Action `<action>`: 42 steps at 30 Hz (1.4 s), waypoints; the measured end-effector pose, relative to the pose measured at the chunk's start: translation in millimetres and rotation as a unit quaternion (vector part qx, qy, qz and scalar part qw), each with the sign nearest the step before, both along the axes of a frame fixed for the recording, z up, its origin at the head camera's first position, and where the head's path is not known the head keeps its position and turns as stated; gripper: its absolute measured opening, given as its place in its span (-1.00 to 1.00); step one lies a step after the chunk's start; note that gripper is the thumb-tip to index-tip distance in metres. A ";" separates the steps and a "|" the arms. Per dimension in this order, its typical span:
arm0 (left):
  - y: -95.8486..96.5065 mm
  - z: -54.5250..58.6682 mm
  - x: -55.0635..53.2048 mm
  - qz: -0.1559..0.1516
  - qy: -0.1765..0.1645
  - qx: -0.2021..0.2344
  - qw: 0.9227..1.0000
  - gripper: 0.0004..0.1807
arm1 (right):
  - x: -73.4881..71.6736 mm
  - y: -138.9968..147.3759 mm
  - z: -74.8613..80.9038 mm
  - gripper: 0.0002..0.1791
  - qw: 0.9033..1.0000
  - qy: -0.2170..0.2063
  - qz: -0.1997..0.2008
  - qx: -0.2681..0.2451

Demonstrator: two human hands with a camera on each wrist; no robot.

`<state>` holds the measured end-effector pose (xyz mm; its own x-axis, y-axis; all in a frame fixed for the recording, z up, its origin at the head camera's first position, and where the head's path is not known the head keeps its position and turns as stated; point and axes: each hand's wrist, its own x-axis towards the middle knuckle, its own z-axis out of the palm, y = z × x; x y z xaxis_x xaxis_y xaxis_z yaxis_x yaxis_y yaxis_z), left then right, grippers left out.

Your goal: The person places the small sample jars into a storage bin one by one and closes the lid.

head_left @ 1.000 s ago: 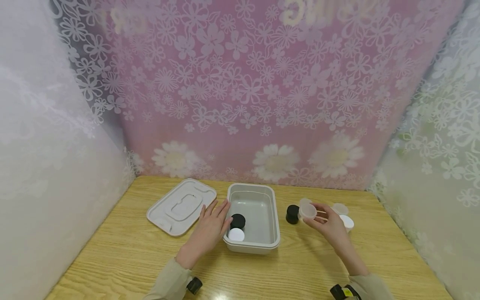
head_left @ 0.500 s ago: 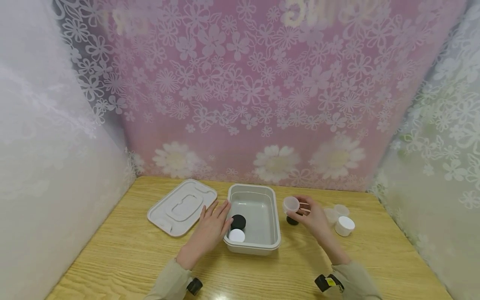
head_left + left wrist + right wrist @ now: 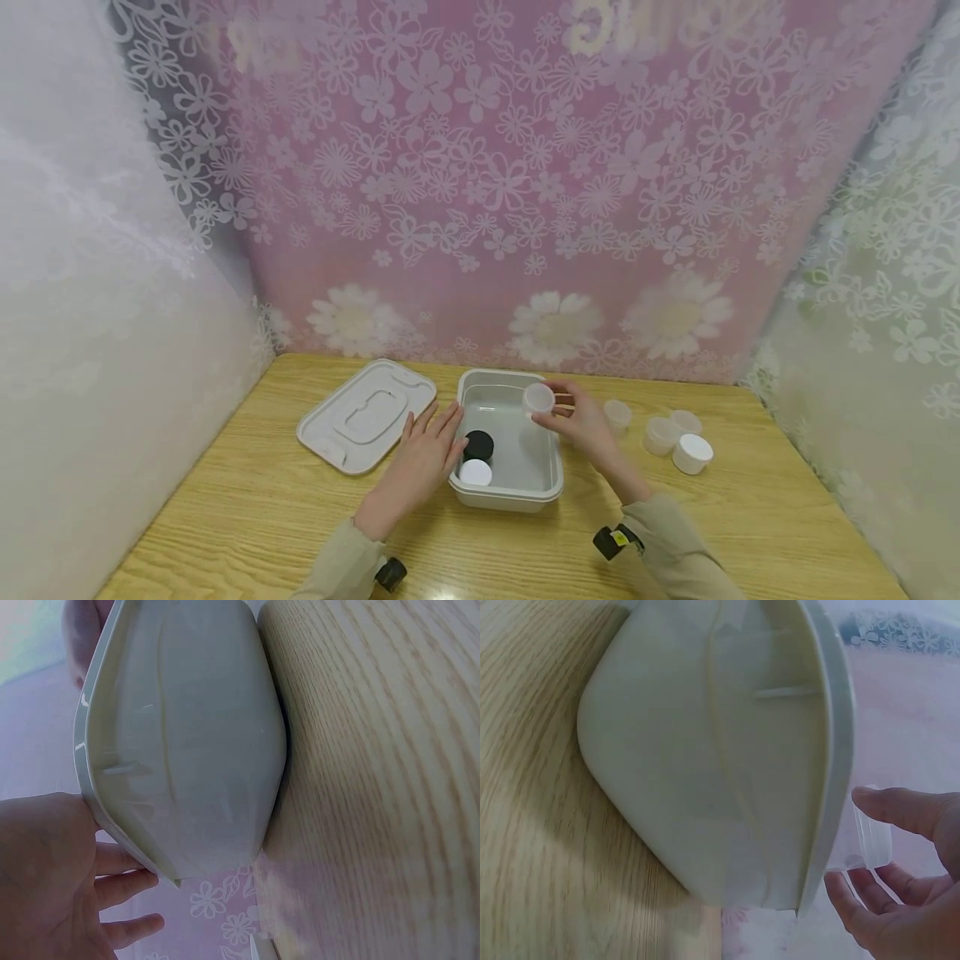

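Observation:
My right hand (image 3: 588, 427) pinches a small clear jar with a frosted lid (image 3: 538, 401) between thumb and fingers, over the right side of the grey-white plastic box (image 3: 508, 502). In the right wrist view this jar (image 3: 876, 836) shows beyond the box's rim. My left hand (image 3: 422, 457) rests against the box's left rim with its fingers straight; the left wrist view shows the hand (image 3: 56, 877) touching that rim. Inside the box, along its left wall, a black-lidded jar (image 3: 478, 446) and a white-lidded jar (image 3: 476, 473) sit one in front of the other.
To the right on the wooden table (image 3: 480, 558) stand a frosted jar (image 3: 618, 414), two more frosted jars close together (image 3: 660, 436), and a white jar (image 3: 692, 453). The box's lid (image 3: 367, 417) lies flat at the left. Flowered curtains surround the table.
My right hand has carried the clear jar leftward, from beside the other jars to above the box. The black jar on the table no longer shows. My left hand has stayed at the rim.

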<state>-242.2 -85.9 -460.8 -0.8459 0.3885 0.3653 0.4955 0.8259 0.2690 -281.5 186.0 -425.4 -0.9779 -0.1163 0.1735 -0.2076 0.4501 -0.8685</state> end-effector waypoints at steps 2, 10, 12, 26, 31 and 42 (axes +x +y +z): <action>0.1 0.5 0.0 0.000 0.002 -0.001 1.000 -0.43 | -4.5 -5.3 -2.6 -0.34 1.000 -0.001 0.014 0.010; -1.1 -0.1 -0.5 0.000 0.006 -0.009 1.000 -0.43 | -23.1 -21.6 -15.7 -0.40 0.996 0.000 0.065 0.054; -1.5 -0.5 -0.8 0.002 0.006 -0.012 1.000 -0.43 | -27.0 -26.2 -16.8 -0.39 0.996 0.005 0.068 0.065; -1.6 0.5 -0.5 0.003 0.008 -0.018 1.000 -0.42 | -44.4 -50.1 -18.6 -0.42 0.982 -0.009 0.110 0.153; -0.9 0.0 -0.3 0.002 0.012 -0.023 1.000 -0.42 | -50.7 -53.2 -23.3 -0.45 0.977 -0.011 0.117 0.177; -1.6 0.0 -1.1 0.003 0.014 -0.021 1.000 -0.42 | -55.4 -59.3 -27.2 -0.47 0.975 -0.030 0.141 0.171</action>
